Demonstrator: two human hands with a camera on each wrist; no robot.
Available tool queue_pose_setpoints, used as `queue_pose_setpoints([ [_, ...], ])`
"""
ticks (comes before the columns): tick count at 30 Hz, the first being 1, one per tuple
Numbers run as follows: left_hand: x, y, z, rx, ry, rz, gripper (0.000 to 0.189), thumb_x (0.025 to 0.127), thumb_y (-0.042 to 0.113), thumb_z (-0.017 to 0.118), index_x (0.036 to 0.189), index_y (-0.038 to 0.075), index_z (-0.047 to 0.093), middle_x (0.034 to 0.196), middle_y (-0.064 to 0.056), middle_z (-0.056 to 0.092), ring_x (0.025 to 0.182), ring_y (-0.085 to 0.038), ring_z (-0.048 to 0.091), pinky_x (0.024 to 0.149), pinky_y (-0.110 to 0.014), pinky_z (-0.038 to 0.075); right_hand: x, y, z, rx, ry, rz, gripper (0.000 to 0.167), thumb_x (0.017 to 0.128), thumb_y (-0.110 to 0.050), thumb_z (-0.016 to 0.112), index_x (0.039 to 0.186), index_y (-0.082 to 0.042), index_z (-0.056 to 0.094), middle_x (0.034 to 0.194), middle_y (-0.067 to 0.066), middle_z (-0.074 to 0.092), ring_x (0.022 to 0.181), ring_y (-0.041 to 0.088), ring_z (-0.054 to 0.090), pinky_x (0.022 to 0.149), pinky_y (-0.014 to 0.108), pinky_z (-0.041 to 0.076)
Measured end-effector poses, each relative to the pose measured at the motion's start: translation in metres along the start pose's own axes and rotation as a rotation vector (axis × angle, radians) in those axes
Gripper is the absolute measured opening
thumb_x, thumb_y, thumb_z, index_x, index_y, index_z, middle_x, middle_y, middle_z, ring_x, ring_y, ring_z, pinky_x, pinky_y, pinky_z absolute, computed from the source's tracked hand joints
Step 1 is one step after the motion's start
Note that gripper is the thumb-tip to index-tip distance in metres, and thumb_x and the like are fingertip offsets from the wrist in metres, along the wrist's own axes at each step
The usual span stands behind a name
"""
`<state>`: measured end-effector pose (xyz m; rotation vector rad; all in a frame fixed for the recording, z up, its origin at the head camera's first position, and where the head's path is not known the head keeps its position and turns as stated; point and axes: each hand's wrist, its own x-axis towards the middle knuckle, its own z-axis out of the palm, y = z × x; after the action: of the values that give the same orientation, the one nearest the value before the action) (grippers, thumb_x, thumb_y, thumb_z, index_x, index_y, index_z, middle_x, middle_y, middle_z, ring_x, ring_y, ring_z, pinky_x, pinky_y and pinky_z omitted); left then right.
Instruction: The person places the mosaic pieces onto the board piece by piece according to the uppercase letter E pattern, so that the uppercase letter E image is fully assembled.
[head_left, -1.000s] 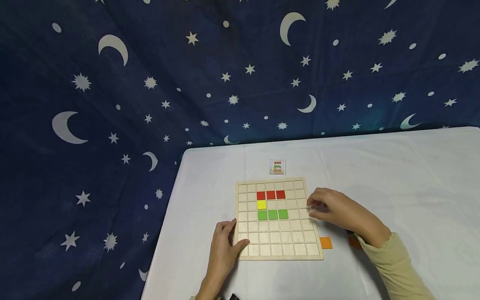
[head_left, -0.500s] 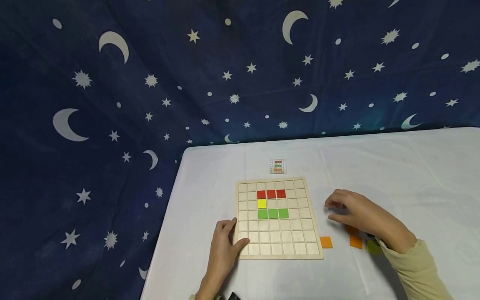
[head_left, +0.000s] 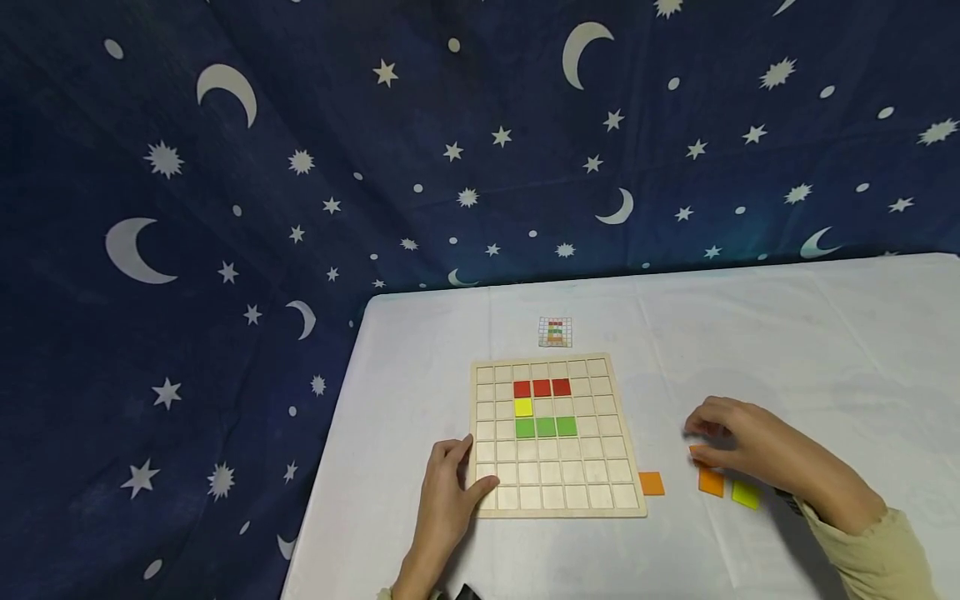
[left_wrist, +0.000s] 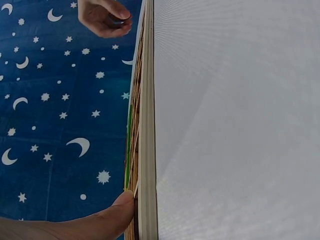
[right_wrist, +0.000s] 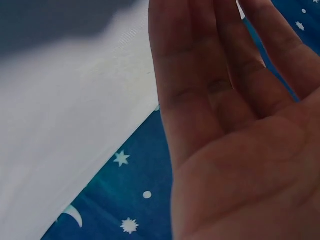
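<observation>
A wooden grid board (head_left: 549,475) lies on the table. Three red tiles (head_left: 542,388), one yellow tile (head_left: 523,407) and three green tiles (head_left: 546,427) sit in its squares. My left hand (head_left: 446,496) holds the board's left edge, its thumb (left_wrist: 118,212) over the top. To the board's right, my right hand (head_left: 757,446) is over loose tiles, fingers loosely bent; the right wrist view shows its bare palm (right_wrist: 245,165). Orange tiles (head_left: 711,482) and a yellow-green tile (head_left: 746,494) lie by it. Something reddish shows between its fingers, partly hidden.
A small printed card (head_left: 555,332) with a coloured grid pattern lies beyond the board. Another orange tile (head_left: 652,483) lies against the board's lower right edge. A dark blue cloth (head_left: 375,167) with moons and stars hangs behind and left of the white table (head_left: 840,350).
My right hand has moved right and toward me, from the board's right edge to the loose tiles, uncovering some of them. The left hand and the tiles on the board stay put.
</observation>
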<state>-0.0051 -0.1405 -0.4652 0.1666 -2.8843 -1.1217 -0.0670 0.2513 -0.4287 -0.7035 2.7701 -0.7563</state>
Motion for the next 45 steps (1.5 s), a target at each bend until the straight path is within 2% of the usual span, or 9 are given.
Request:
queue_pose_setpoints([
  [7,0.0,0.001,-0.001,-0.008,-0.004,-0.002,0.07,0.072,0.02,0.087,0.131,-0.005,0.06,0.117,-0.012,0.056,0.097,-0.017,0.052,0.081,-0.033,0.047,-0.012,0.008,0.002,0.004,-0.031,0.04,0.026,0.075,-0.024,0.087,0.091,-0.019,0.067,0.085,-0.014,0.057,0.075,-0.002,0.046,0.066,0.024,0.046],
  [14,0.0,0.003,-0.001,0.0,-0.005,-0.009,0.07,0.072,0.019,0.087,0.131,-0.006,0.06,0.117,-0.012,0.056,0.104,-0.02,0.055,0.088,-0.04,0.049,-0.026,0.018,0.005,0.025,-0.073,0.071,0.033,0.073,-0.026,0.087,0.096,-0.015,0.067,0.085,-0.013,0.058,0.072,-0.003,0.046,0.063,0.023,0.045],
  [17,0.0,0.003,-0.001,0.004,-0.006,-0.006,0.07,0.072,0.019,0.087,0.131,-0.006,0.06,0.116,-0.012,0.056,0.107,-0.022,0.055,0.09,-0.042,0.048,-0.032,0.023,0.007,0.04,-0.054,0.038,0.033,0.072,-0.025,0.087,0.094,-0.015,0.065,0.083,-0.015,0.054,0.071,-0.005,0.044,0.061,0.021,0.043],
  [22,0.0,0.003,-0.002,-0.001,-0.01,-0.011,0.07,0.072,0.019,0.087,0.131,-0.006,0.06,0.116,-0.012,0.056,0.107,-0.023,0.055,0.09,-0.042,0.048,-0.042,0.032,0.013,0.054,0.019,-0.079,0.037,0.068,-0.023,0.09,0.088,-0.02,0.059,0.079,-0.021,0.048,0.07,-0.006,0.042,0.059,0.018,0.037],
  [25,0.0,0.003,-0.001,0.0,-0.01,-0.011,0.07,0.072,0.019,0.088,0.131,-0.006,0.06,0.116,-0.012,0.056,0.108,-0.023,0.055,0.091,-0.042,0.048,-0.047,0.037,0.015,0.075,0.027,-0.109,0.041,0.066,-0.025,0.092,0.086,-0.021,0.057,0.076,-0.022,0.045,0.067,-0.007,0.041,0.057,0.017,0.035],
  [32,0.0,0.002,-0.001,0.006,-0.006,-0.013,0.07,0.071,0.02,0.088,0.131,-0.005,0.06,0.116,-0.012,0.056,0.107,-0.022,0.055,0.091,-0.042,0.048,-0.053,0.045,0.018,0.116,0.02,-0.13,0.044,0.062,-0.021,0.093,0.087,-0.019,0.057,0.076,-0.02,0.045,0.065,-0.007,0.041,0.055,0.016,0.036],
  [40,0.0,0.001,0.0,0.007,-0.004,-0.011,0.071,0.071,0.021,0.088,0.131,-0.005,0.06,0.116,-0.01,0.056,0.105,-0.021,0.055,0.089,-0.04,0.049,-0.054,0.048,0.019,0.13,0.016,-0.158,0.039,0.064,-0.013,0.091,0.087,-0.017,0.06,0.075,-0.022,0.045,0.066,-0.008,0.04,0.056,0.016,0.034],
  [43,0.0,0.001,0.0,0.01,-0.002,-0.007,0.071,0.071,0.021,0.088,0.131,-0.004,0.06,0.116,-0.01,0.056,0.106,-0.021,0.055,0.089,-0.04,0.049,-0.053,0.047,0.018,0.115,0.006,-0.133,0.038,0.065,-0.012,0.091,0.087,-0.017,0.061,0.076,-0.022,0.045,0.067,-0.008,0.039,0.056,0.016,0.035],
  [45,0.001,0.0,0.001,0.012,0.0,-0.006,0.071,0.071,0.021,0.088,0.131,-0.004,0.061,0.116,-0.01,0.056,0.106,-0.021,0.055,0.09,-0.041,0.049,-0.052,0.043,0.015,0.096,-0.032,-0.082,0.036,0.066,-0.011,0.09,0.088,-0.018,0.061,0.077,-0.021,0.047,0.068,-0.007,0.039,0.057,0.017,0.036],
])
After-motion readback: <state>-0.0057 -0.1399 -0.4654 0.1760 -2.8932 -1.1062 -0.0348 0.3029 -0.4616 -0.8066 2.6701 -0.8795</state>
